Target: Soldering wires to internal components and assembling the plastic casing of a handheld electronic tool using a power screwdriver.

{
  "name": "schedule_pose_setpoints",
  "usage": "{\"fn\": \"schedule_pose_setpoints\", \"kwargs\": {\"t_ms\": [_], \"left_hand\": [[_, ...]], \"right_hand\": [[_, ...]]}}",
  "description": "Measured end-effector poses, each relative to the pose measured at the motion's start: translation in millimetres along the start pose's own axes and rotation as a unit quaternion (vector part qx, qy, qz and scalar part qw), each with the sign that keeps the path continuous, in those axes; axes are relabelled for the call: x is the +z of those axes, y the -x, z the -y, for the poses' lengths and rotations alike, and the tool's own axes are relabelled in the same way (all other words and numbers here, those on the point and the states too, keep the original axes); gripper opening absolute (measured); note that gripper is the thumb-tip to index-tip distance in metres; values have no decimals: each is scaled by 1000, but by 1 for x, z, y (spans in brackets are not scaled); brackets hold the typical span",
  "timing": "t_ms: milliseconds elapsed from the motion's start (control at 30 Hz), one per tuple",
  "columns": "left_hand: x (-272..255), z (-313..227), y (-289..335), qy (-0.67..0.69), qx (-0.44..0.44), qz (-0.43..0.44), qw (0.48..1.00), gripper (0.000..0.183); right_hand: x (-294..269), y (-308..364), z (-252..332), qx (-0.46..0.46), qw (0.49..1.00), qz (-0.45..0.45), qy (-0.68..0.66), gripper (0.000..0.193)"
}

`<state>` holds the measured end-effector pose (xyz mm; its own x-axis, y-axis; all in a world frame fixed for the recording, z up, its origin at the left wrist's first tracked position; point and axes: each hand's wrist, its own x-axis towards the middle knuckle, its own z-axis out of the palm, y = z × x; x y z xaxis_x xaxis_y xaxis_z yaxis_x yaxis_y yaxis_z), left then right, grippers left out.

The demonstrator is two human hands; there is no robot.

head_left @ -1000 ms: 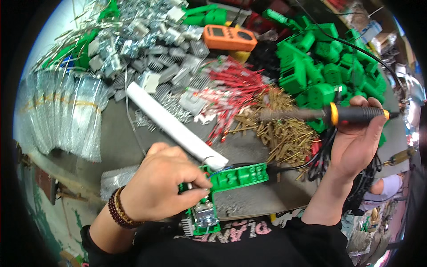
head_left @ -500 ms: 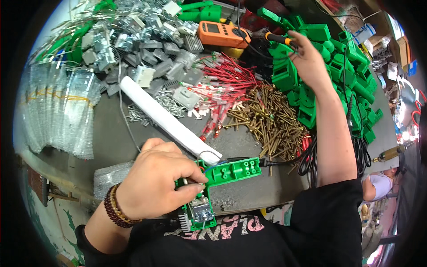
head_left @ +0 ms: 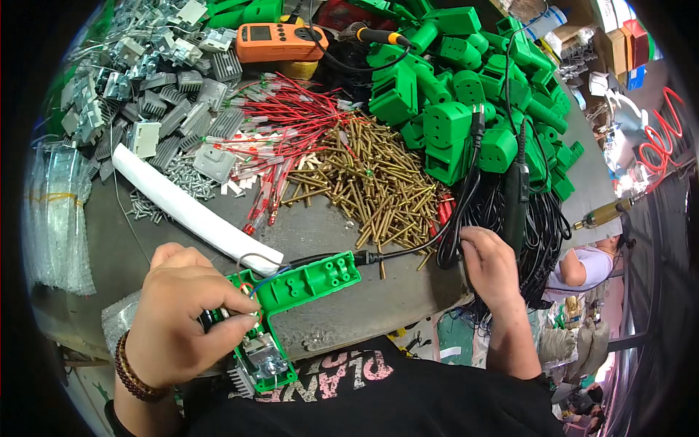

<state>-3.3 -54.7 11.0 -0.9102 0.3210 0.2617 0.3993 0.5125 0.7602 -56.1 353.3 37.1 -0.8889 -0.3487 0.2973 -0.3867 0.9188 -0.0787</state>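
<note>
My left hand bends over an open green plastic housing at the table's near edge. Its thumb and index finger pinch something at the wires, mostly hidden by the fingers. Below them, a shiny metal-and-clear part sits in the housing, with a grey finned heatsink at its side. A black power cord enters the housing's long arm from the right. Beside the bundle of black cables, my right hand has loosely curled fingers, thumb apart, with nothing seen between them.
A white foam strip lies left of brass screws and red-wired parts. Grey heatsinks, an orange multimeter and a black-and-orange handled tool lie behind. Green housings pile up right. Another person is far right.
My right hand has come down from the green pile to beside the black cables. A cord's plug now shows over the pile. The view has shifted right; my left hand keeps its pinch.
</note>
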Motion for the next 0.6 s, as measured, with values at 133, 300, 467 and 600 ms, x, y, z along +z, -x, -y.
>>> {"fn": "schedule_pose_setpoints", "kwargs": {"t_ms": [133,300,467,600], "left_hand": [[1,2,2,-15,-18,-2,1000,11],[4,7,6,-4,-5,-9,1000,11],[3,6,7,13,-10,-19,1000,10],[0,4,8,21,-12,-14,1000,9]], "right_hand": [[11,-14,-2,42,997,20,59,18],[8,-40,-4,88,977,159,109,21],[5,-32,5,113,972,156,135,27],[4,-25,-3,117,966,139,183,33]]}}
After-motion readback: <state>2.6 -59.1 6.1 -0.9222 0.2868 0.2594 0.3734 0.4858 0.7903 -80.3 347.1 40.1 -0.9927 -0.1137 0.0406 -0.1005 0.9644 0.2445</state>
